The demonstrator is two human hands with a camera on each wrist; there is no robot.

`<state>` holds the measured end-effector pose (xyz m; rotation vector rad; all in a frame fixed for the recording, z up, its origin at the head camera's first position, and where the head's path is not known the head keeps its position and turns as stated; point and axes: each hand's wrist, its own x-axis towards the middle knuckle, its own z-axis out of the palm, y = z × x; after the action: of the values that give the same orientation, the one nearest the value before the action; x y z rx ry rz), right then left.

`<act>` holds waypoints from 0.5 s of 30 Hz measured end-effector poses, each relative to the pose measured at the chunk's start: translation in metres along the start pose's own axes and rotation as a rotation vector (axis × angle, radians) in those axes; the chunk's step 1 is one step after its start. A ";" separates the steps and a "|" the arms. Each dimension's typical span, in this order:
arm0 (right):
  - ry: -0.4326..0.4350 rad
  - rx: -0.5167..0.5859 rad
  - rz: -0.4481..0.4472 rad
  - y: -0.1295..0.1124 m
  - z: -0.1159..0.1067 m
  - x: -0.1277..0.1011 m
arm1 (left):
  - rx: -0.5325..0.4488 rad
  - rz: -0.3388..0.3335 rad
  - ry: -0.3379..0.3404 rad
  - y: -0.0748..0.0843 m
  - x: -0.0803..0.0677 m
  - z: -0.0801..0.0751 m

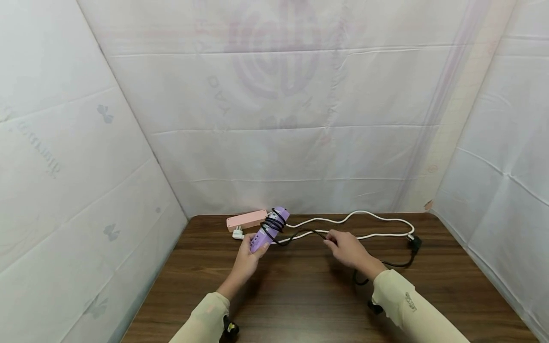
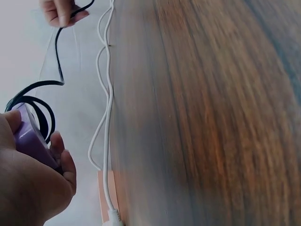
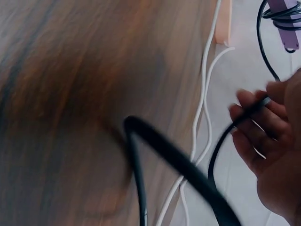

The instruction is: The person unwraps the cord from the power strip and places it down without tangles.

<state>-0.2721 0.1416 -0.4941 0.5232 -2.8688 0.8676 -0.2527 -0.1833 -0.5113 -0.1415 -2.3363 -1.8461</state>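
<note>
A purple power strip [image 1: 259,239] is gripped by my left hand [image 1: 246,259] at its near end, tilted above the table. Several loops of black cord [image 1: 274,223] wrap round the strip's far half. From them the cord runs across to my right hand [image 1: 348,248], which pinches it between thumb and fingers. In the right wrist view the cord [image 3: 218,153] passes through that hand and trails on in a loose bend. Its black plug [image 1: 414,242] lies at the right on the table.
Behind the purple strip a pink power strip [image 1: 246,219] lies at the table's back edge. Its white plug [image 1: 238,233] is beside it, and a white cord [image 1: 386,218] loops far to the right. White sheeting [image 1: 274,157] hangs around the wooden table [image 1: 300,305].
</note>
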 end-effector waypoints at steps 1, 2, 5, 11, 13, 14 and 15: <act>-0.034 -0.006 -0.003 0.002 0.000 -0.001 | -0.003 0.000 0.004 0.000 0.000 -0.001; -0.059 -0.016 -0.005 0.004 0.001 -0.002 | -0.006 0.000 0.006 0.000 0.000 -0.001; -0.099 -0.042 -0.004 0.006 0.002 -0.003 | -0.006 0.005 -0.005 0.000 0.000 -0.001; -0.058 -0.089 -0.053 -0.006 0.004 -0.002 | 0.000 0.005 -0.024 0.005 -0.002 0.000; -0.006 -0.128 -0.102 -0.014 0.006 0.000 | -0.002 0.011 -0.027 0.008 -0.003 0.001; 0.030 -0.151 -0.136 -0.018 0.008 0.000 | -0.007 0.011 -0.028 0.009 -0.003 0.002; 0.065 -0.170 -0.174 -0.022 0.009 0.001 | -0.012 0.015 -0.032 0.010 -0.004 0.003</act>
<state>-0.2655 0.1187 -0.4901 0.6981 -2.7540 0.5958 -0.2475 -0.1780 -0.5027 -0.1915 -2.3391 -1.8648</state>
